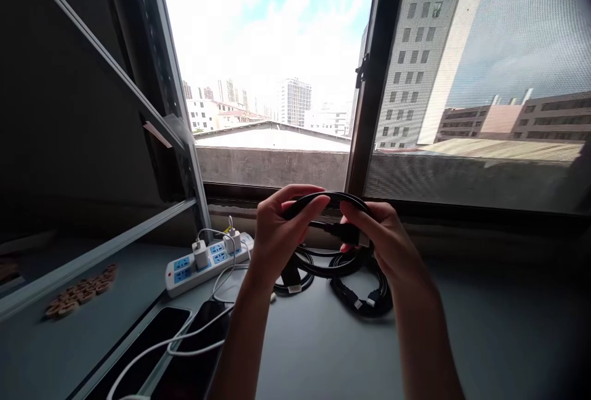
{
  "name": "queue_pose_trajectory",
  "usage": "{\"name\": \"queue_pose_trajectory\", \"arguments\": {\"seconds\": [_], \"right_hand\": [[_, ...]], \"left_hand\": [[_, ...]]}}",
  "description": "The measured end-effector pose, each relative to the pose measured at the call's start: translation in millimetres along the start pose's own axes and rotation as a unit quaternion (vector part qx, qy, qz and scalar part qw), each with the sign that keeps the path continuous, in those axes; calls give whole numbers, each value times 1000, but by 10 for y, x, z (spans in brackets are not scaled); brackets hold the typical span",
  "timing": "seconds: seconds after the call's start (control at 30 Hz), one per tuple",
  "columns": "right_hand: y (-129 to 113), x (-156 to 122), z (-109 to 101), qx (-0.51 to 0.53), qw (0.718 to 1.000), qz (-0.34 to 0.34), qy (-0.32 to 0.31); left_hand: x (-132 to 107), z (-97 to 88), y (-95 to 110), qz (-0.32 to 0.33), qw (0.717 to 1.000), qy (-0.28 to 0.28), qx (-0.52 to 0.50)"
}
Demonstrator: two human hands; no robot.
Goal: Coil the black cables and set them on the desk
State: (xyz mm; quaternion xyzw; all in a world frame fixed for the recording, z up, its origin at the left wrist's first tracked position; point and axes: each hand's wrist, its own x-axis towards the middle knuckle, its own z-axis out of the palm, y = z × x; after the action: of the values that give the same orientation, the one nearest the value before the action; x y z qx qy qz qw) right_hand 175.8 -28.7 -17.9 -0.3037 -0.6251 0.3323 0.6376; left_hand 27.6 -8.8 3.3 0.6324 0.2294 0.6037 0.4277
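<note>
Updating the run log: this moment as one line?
left hand: holds black coiled cable; right hand: same cable; table: two more cable coils

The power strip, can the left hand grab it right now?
Probably not straight away: the left hand is holding a looped black cable. Once free, likely yes; the power strip lies nearby, to its left.

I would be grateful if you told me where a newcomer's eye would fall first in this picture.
Probably on the bright window filling the upper part of the view, with sky and buildings beyond it. Near the middle, below it, the left hand and right hand hold up a coiled black cable. Left of them, a white-and-blue power strip stands out on the grey desk.
</note>
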Motion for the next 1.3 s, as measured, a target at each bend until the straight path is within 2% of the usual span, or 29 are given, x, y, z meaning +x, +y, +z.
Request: {"name": "queue_pose_trajectory", "arguments": {"seconds": [0.1,0.17,0.23,0.3,0.4,0.5,0.6,0.7,0.9,1.0,1.1,1.2,1.3], "right_hand": [[10,-1,-15,-23,1000,1,-11],[16,7,-23,-90,995,-41,3],[18,22,-23,-195,973,-118,29],[21,43,-14,-275,940,-198,45],[41,85,19,-304,912,-273,20],[75,125,63,-310,899,-309,-5],[96,144,104,-279,905,-321,-29],[91,136,125,-231,916,-326,-46],[70,84,91,-250,919,-304,-18],[47,66,43,-277,919,-280,30],[14,66,-40,-270,913,-283,119],[-13,65,-151,-261,899,-294,195],[-31,46,-244,-270,895,-285,212]], "left_hand": [[10,-22,-5,-36,999,-16,-16],[26,-43,-25,-66,997,-11,-26],[48,-67,-53,-94,995,-4,-42],[69,-90,-79,-108,992,-2,-57],[77,-122,-90,-115,991,-14,-60],[45,-146,-41,-127,989,-47,-51],[-5,-163,46,-137,985,-101,-40],[-36,-172,102,-141,981,-131,-36],[-19,-146,38,-135,974,-173,-54],[-9,-127,-21,-121,975,-183,-27],[-19,-99,-88,-78,979,-168,84],[-36,-27,-174,-35,962,-164,215],[-49,81,-254,-21,944,-160,289]]}}
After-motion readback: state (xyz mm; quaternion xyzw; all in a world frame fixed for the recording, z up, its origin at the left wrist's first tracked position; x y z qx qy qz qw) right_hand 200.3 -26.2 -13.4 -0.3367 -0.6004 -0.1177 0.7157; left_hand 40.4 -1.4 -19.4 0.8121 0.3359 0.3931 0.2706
